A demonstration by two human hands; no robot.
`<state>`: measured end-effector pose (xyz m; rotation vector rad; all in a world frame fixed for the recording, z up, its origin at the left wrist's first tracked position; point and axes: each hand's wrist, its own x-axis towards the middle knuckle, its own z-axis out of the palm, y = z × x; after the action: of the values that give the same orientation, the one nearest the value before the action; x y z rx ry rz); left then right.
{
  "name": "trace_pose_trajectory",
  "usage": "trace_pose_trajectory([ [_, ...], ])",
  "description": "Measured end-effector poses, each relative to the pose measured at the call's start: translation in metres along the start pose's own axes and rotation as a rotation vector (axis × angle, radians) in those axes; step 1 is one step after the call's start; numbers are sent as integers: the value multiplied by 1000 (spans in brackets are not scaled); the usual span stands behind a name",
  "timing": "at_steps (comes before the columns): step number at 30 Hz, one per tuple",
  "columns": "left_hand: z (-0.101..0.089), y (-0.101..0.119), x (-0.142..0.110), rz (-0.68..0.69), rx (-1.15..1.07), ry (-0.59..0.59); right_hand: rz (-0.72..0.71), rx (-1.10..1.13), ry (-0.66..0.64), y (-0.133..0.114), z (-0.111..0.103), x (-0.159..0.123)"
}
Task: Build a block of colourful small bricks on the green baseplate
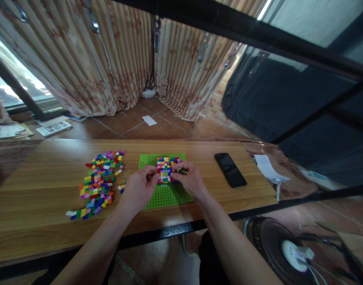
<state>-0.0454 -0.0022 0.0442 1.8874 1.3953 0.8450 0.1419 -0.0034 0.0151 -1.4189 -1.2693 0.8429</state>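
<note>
A multicoloured block of small toy bricks (pixel 164 168) sits on a green studded baseplate (pixel 160 198). My left hand (pixel 140 188) is at the block's left edge, its thumb and index fingertips close together against it. Over the right part of the block is my right hand (pixel 191 181), with thumb and index finger bent towards each other in a pinch. Whether a small brick lies between those fingertips is too fine to make out. The right fingers hide some of the block's right side.
Left of the baseplate lies a heap of loose toy bricks (pixel 100 182), with a few stray ones near my left wrist. A black phone (pixel 230 170) rests at the right on the wooden table (pixel 53 170). Papers (pixel 269 168) lie beyond the right edge.
</note>
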Motion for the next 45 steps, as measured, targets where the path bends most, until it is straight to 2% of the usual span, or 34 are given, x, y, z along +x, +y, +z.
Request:
trace_pose_trajectory([
  [7,5,0,-1,-26,39,-29,42,60,8,-1,2,0],
  [11,-1,3,0,-23,35,-65,45,104,-38,-2,-2,0],
  [13,-11,1,2,-28,69,-62,39,134,-56,-4,-5,0],
  [15,-27,-6,5,-29,124,-43,40,165,-17,-6,-7,2],
  [20,-76,-41,8,-98,192,-137,51,197,95,-13,-6,6],
  [23,-92,-52,2,-130,242,-204,8,175,123,-15,-3,6],
  [27,-88,-42,-11,-54,424,-335,-12,150,142,-15,-1,5],
  [30,-78,-30,-17,20,589,-309,6,142,141,-15,-1,5],
  [33,-71,-28,-18,44,676,-284,8,108,133,-15,-1,4],
  [45,-58,-33,-10,1,736,-260,4,88,131,-18,1,3],
])
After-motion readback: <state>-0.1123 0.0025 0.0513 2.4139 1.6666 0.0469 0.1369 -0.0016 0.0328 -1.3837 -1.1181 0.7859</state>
